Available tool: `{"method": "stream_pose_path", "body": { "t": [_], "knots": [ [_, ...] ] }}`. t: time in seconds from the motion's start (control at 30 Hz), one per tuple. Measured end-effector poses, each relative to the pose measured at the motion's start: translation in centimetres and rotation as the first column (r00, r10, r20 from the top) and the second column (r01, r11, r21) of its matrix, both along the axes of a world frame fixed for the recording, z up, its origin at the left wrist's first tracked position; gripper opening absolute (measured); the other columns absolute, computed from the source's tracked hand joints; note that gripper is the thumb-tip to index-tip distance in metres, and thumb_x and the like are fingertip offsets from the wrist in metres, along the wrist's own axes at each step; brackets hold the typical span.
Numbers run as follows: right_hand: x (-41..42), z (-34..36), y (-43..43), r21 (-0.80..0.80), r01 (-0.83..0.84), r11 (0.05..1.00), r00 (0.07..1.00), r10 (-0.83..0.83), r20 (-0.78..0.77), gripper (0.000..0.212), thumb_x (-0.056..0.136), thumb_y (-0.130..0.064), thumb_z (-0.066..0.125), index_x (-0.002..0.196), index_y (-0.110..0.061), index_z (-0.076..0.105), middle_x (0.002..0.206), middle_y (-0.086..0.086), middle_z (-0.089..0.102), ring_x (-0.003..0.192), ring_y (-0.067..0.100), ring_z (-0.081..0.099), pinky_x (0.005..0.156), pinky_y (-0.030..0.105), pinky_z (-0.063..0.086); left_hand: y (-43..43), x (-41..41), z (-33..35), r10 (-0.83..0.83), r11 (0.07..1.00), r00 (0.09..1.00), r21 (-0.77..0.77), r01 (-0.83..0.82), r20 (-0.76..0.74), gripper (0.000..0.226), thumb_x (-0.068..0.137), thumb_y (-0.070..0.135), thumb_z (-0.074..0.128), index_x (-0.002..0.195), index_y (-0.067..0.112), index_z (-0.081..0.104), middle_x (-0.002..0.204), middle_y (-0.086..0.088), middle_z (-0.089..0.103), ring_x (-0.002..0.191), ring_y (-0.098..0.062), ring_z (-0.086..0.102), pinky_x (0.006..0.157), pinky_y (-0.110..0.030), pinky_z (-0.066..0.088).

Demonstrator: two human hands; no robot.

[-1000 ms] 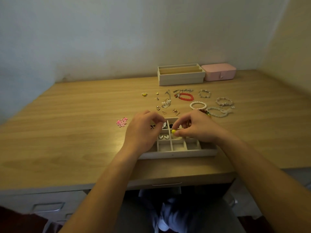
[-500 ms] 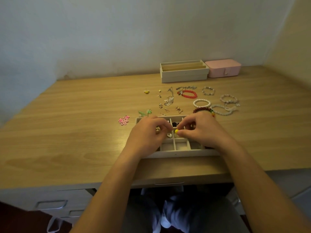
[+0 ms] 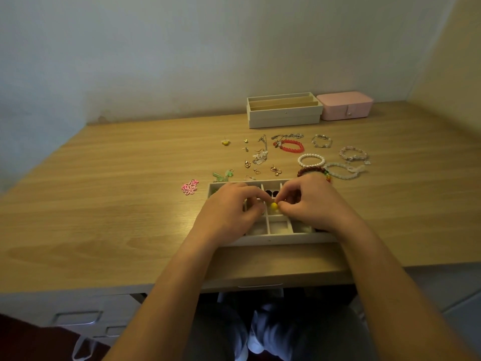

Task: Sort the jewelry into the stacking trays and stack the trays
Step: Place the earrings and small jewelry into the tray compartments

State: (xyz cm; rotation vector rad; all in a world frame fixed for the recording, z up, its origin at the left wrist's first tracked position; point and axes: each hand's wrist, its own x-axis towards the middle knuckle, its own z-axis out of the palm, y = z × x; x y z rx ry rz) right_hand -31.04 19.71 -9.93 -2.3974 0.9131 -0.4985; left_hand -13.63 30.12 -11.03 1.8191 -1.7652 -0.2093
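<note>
The right hand (image 3: 312, 204) pinched a small yellow stud (image 3: 274, 206) above the white compartmented tray (image 3: 270, 239), probably to drop it in; the left hand (image 3: 229, 207) curled alongside, its grip unclear

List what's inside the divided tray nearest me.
Dark pieces lie in one back compartment of the tray; the near middle one looks bare. The right hand pinches a yellow bead above it. It and the left hand cover most other compartments.

Left hand (image 3: 229, 208), right hand (image 3: 313, 204) cover tray (image 3: 276, 238) compartments; left grip contents hidden.
</note>
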Motion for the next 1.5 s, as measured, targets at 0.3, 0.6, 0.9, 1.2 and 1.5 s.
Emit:
{"method": "stream_pose_path", "body": {
  "t": [0.3,0.6,0.9,1.2,1.5],
  "knots": [
    [-0.1,0.1,0.2,-0.034,0.025,0.999,1.000,-0.025,0.003,0.012,0.082,-0.021,0.077,0.081,-0.032,0.072,0.071,-0.011,0.066,0.068,0.007,0.063,0.063,0.024,0.057,-1.8,-1.4,1.9,0.024,0.989,0.999,0.143,-0.028,0.029,0.017,0.086,0.045,0.072,0.099,0.034,0.077,0.084,0.012,0.066,0.079,-0.009,0.061,0.069,-0.033,0.054],
    [-0.1,0.6,0.4,-0.013,0.018,1.000,1.000,-0.018,-0.005,0.020,0.092,-0.015,0.062,0.097,-0.021,0.080,0.074,-0.010,0.067,0.070,0.009,0.062,0.063,0.027,0.056,-3.1,-2.0,4.5,0.007,0.968,0.963,0.241,-0.075,0.270,0.016,0.088,0.035,0.073,0.103,0.037,0.078,0.083,0.011,0.065,0.080,-0.014,0.061,0.067,-0.030,0.050],
    [-0.1,0.4,0.4,-0.006,0.041,0.999,0.999,-0.041,-0.003,0.026,0.095,-0.016,0.055,0.093,-0.021,0.081,0.074,-0.010,0.067,0.065,0.007,0.058,0.060,0.030,0.050,-2.9,-1.6,4.0,0.084,0.963,0.990,0.247,-0.109,0.109,0.013,0.078,0.034,0.084,0.086,0.031,0.074,0.075,0.016,0.063,0.073,-0.006,0.060,0.065,-0.028,0.050],
    [-0.3,1.3,0.3,0.142,0.091,0.986,0.980,-0.114,0.161,0.026,0.096,-0.013,0.055,0.088,-0.023,0.078,0.085,-0.006,0.072,0.082,0.017,0.067,0.074,0.038,0.057,-1.6,1.4,4.2,0.206,0.970,0.962,0.166,-0.177,-0.180,0.007,0.092,0.034,0.070,0.090,0.028,0.073,0.081,0.015,0.066,0.079,-0.003,0.060,0.062,-0.022,0.042],
    [5.5,4.4,-2.7,0.107,0.008,0.994,0.997,-0.016,0.072,0.019,0.098,-0.022,0.058,0.093,-0.024,0.076,0.099,-0.007,0.070,0.096,0.012,0.063,0.080,0.031,0.052,-3.6,5.6,4.6,0.330,0.939,0.913,0.187,-0.290,-0.241,0.009,0.089,0.032,0.073,0.091,0.022,0.076,0.084,0.005,0.072,0.077,-0.007,0.063,0.062,-0.023,0.045]
  ]
}}
